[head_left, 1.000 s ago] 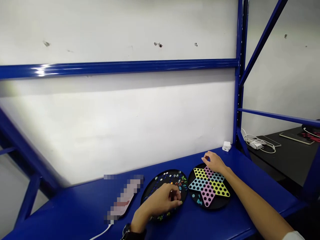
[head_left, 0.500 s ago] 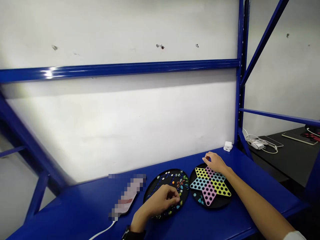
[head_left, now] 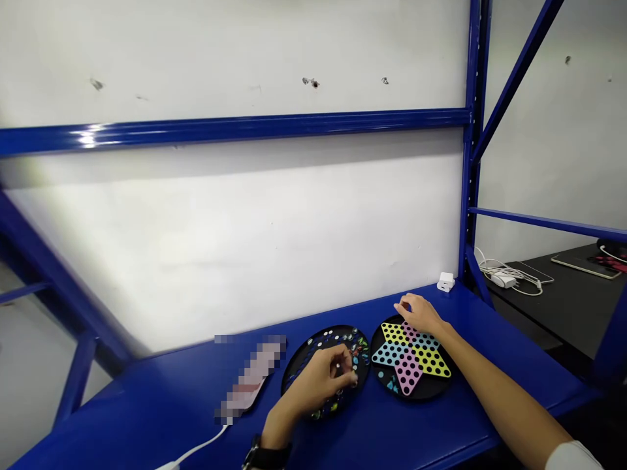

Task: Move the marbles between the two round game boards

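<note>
Two round black trays lie side by side on a blue shelf (head_left: 147, 418). The left tray (head_left: 304, 356) holds several small coloured marbles (head_left: 358, 349). My left hand (head_left: 326, 378) rests over it, fingers curled in a pinch among the marbles; whether one sits between the fingertips is too small to see. The right tray is a star-shaped game board (head_left: 410, 362) with yellow, blue and pink dotted points, and a few marbles lie in its lower left rim. My right hand (head_left: 418, 314) grips the board's far edge with bent fingers.
A blurred-out flat object (head_left: 249, 378) with a white cable (head_left: 191, 450) lies left of the trays. A small white plug (head_left: 445, 282) sits at the back by the blue upright. To the right, a black table (head_left: 563, 307) carries a charger with cables (head_left: 504, 277) and a phone (head_left: 585, 264).
My left hand has shifted slightly up and right across the marble tray, fingers working among the marbles. My right hand stays on the star board's edge. The view shifted a little.
</note>
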`<state>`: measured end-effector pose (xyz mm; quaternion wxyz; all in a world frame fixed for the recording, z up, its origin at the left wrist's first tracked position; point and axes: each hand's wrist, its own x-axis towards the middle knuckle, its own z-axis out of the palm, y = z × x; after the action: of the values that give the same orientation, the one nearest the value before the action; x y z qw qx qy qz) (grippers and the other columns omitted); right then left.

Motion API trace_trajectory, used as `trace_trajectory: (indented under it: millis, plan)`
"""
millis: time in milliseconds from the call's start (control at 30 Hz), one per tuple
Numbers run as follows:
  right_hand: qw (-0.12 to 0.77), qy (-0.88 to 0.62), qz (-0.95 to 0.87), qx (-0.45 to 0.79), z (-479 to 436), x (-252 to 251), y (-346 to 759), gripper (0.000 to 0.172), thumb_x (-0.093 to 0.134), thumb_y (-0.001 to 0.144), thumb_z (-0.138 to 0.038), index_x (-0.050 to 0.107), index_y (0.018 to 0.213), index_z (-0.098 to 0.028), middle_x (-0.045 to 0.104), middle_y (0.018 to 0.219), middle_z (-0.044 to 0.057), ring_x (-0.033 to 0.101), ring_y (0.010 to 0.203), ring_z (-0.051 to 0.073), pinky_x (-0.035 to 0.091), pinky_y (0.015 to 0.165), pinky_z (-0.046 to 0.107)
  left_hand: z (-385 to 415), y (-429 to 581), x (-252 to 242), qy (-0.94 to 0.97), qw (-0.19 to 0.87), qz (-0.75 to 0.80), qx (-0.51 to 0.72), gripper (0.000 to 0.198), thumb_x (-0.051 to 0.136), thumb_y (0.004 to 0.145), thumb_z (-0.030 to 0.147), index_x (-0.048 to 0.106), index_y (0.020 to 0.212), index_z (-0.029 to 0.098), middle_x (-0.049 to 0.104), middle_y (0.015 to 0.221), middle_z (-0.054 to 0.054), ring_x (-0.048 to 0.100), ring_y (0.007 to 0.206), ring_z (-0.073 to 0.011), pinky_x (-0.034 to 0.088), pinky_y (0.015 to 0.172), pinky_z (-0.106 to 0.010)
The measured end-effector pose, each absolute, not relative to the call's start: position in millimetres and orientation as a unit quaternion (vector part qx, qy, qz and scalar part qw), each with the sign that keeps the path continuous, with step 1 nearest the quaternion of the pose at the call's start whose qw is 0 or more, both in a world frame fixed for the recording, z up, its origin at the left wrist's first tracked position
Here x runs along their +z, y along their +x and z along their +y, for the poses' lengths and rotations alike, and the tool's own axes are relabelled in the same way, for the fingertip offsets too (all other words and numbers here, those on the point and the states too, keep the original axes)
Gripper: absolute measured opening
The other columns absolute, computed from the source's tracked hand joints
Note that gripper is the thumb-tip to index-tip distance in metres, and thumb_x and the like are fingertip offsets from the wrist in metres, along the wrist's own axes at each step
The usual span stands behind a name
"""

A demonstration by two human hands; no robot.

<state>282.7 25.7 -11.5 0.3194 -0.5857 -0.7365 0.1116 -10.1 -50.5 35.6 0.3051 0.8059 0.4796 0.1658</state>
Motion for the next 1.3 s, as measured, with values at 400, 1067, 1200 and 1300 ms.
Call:
trace_trajectory:
  millis: [400,1067,1200,1300]
  plan:
    - [0.317,-0.589,-0.737,0.098,26.0,-14.1,280.5,0.041,0.040,0.097,-0.049,0.052,0.071,-0.021,0.060,0.081,0.002,0.054,0.071,0.014,0.037,0.066,0.027,-36.4,49.0,39.0,0.882,0.138,0.423,0.158,0.025,0.057,0.089,0.044,0.070,0.080,0.023,0.073,0.087,-0.002,0.063,0.080,-0.0175,0.040,0.073,-0.027]
    - [0.303,-0.589,-0.742,0.104,23.5,-13.5,278.4,0.042,0.039,0.098,-0.050,0.050,0.071,-0.020,0.059,0.081,0.002,0.053,0.070,0.014,0.036,0.064,0.027,-24.5,18.1,34.1,0.859,0.217,0.428,0.176,0.026,0.053,0.086,0.040,0.069,0.093,0.021,0.071,0.086,-0.002,0.060,0.073,-0.0163,0.043,0.067,-0.026]
    - [0.305,-0.588,-0.742,0.108,21.5,-10.9,277.6,0.042,0.039,0.097,-0.050,0.052,0.071,-0.020,0.060,0.082,0.003,0.053,0.070,0.014,0.036,0.064,0.027,-34.8,33.6,27.9,0.870,0.263,0.385,0.160,0.022,0.059,0.085,0.039,0.070,0.092,0.022,0.071,0.088,-0.001,0.060,0.073,-0.0147,0.044,0.069,-0.025]
    - [0.304,-0.587,-0.742,0.108,21.7,-10.7,278.0,0.042,0.040,0.097,-0.050,0.052,0.070,-0.020,0.060,0.081,0.003,0.053,0.069,0.014,0.036,0.064,0.028,-35.7,37.3,25.5,0.881,0.260,0.365,0.152,0.022,0.059,0.086,0.039,0.071,0.084,0.021,0.071,0.087,-0.002,0.060,0.076,-0.0149,0.044,0.071,-0.025]
